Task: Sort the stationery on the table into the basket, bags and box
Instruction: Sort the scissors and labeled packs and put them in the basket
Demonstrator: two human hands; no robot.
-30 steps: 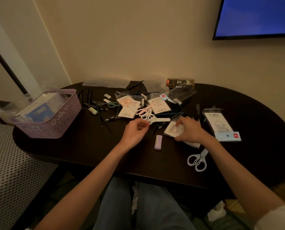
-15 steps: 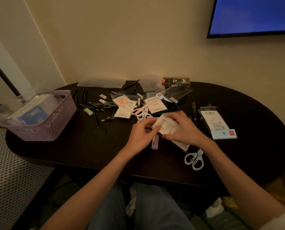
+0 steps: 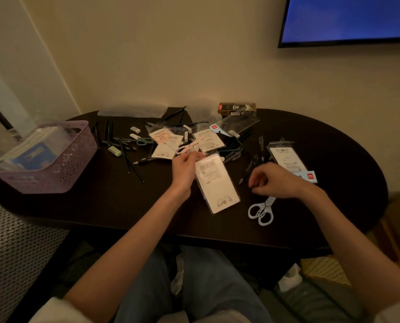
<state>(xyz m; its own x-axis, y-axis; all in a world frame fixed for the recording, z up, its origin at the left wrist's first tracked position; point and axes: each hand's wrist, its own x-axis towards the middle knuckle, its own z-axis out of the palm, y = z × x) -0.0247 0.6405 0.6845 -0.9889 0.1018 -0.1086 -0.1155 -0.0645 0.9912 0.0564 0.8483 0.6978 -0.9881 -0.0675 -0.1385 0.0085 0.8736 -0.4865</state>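
Observation:
My left hand [image 3: 185,169] holds a white packaged bag [image 3: 216,183] by its upper left edge, lifted just above the dark table [image 3: 101,201]. Over the table to the right of that bag hovers my right hand [image 3: 272,180], its fingers loosely curled and holding nothing. White-handled scissors [image 3: 261,209] lie just below the right hand. A purple basket [image 3: 54,169] with packets inside stands at the table's left end. Pink scissors [image 3: 189,146], several packets, erasers and dark pens are scattered behind my hands.
A brown box [image 3: 237,108] sits at the back by the wall. Another packet with a blue card [image 3: 289,160] lies at the right. Clear bags [image 3: 131,112] lie at the back left. A screen [image 3: 348,19] hangs on the wall.
My right hand has let go of the white bag and moved right. The left hand now holds the bag alone, and the bag hangs lower and longer toward me.

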